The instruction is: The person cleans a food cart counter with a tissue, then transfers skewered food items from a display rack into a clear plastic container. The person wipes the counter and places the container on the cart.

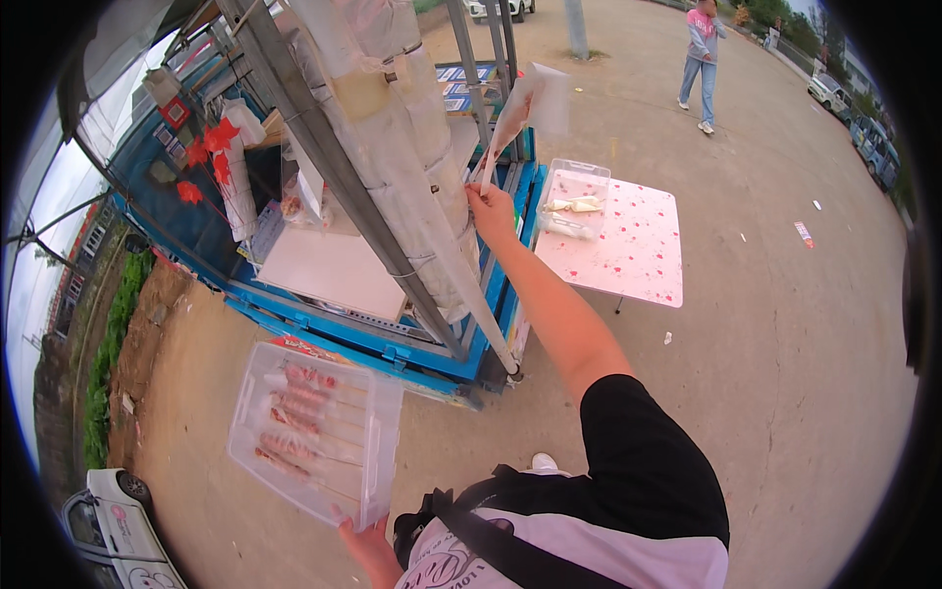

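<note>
My left hand [370,551] grips the near edge of a clear plastic box [383,442]. Several skewers of reddish food in clear wrappers [294,420] lie side by side in it, their thin sticks towards my body. With my arm stretched forward, my right hand [493,215] pinches the lower end of another wrapped skewer [513,121], which tilts up and away. That hand is beside a thick, plastic-wrapped column [412,177] with small holes, tied to a metal post [346,169]. Whether the stick's tip touches the column is hidden by my fingers.
The column stands at the corner of a blue metal cart [331,335]. A folding table [633,250] with a red-spotted top holds a clear box [578,184] with pale wrapped items. Red pinwheels [217,147] hang inside the cart. A person [703,66] is on the pavement; a white vehicle [121,530] stands lower left.
</note>
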A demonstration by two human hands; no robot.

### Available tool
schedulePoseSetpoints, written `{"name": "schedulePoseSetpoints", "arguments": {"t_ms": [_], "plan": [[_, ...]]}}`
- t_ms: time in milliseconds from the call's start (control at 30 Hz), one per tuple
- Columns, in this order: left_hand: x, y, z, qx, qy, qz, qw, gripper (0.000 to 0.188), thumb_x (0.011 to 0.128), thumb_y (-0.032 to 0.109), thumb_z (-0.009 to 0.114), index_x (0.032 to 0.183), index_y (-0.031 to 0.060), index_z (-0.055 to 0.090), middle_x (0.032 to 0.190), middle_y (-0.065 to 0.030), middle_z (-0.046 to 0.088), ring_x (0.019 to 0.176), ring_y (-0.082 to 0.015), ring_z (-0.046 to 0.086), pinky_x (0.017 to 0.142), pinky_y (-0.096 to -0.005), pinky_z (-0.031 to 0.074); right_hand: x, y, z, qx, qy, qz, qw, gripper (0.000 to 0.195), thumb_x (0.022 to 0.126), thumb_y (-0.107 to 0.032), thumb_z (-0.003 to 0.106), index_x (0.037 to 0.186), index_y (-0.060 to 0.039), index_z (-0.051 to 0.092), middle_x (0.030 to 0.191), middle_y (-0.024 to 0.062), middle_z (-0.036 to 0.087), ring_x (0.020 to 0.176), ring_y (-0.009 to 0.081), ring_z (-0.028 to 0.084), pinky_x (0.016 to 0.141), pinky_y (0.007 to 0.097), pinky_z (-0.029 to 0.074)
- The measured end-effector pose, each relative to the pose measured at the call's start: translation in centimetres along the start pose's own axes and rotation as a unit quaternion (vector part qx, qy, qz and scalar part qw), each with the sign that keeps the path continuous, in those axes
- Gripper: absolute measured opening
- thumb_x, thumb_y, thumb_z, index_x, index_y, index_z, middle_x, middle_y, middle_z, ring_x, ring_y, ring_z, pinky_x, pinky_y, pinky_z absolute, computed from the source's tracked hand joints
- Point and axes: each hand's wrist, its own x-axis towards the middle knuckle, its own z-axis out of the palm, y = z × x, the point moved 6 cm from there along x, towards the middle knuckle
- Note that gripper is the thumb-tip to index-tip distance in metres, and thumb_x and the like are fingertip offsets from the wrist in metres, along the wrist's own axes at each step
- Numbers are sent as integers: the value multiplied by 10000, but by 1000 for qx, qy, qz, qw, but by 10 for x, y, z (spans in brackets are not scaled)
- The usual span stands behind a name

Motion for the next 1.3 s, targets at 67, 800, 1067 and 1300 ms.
{"name": "schedulePoseSetpoints", "arguments": {"t_ms": [67, 800, 1067, 1300], "plan": [[1, 0, -2, 6, 6, 5, 1000, 765, 791, 400, 440, 1432, 167, 94, 1353, -174, 355, 1173, -382, 435, 883, -508, 423, 2, -5, -3, -19, 3, 13, 1000, 156, 853, -109, 576, 906, 24, 638, 771, 29, 637, 686, 78, 559, 641, 205, 435], [25, 4, -22, 27, -66, 3, 997, 696, 847, 298, 416, 1427, 100, 85, 1293, -284, 369, 1177, -359, 435, 939, -479, 395, -191, -152, -188, -190, -169, 41, 966, 116, 902, -73, 456, 856, -9, 540, 768, 29, 541, 642, 85, 477, 588, 228, 396], [21, 18, -50, 91, -101, -10, 991, 622, 815, 274, 450, 1362, 77, 231, 1234, -155, 430, 1113, -259, 461, 880, -408, 402, -316, -205, -8, -116, -472, 74, 871, 93, 870, -48, 480, 850, 15, 546, 661, 15, 520, 555, 66, 465, 523, 202, 377], [12, 36, -45, 87, -139, 50, 985, 636, 805, 224, 484, 1372, 82, 231, 1126, -92, 448, 998, -174, 458, 809, -330, 408, -333, -206, 93, -101, -666, 234, 701, 127, 884, -100, 480, 843, 0, 544, 658, 2, 527, 497, 36, 446, 476, 182, 368]]}}
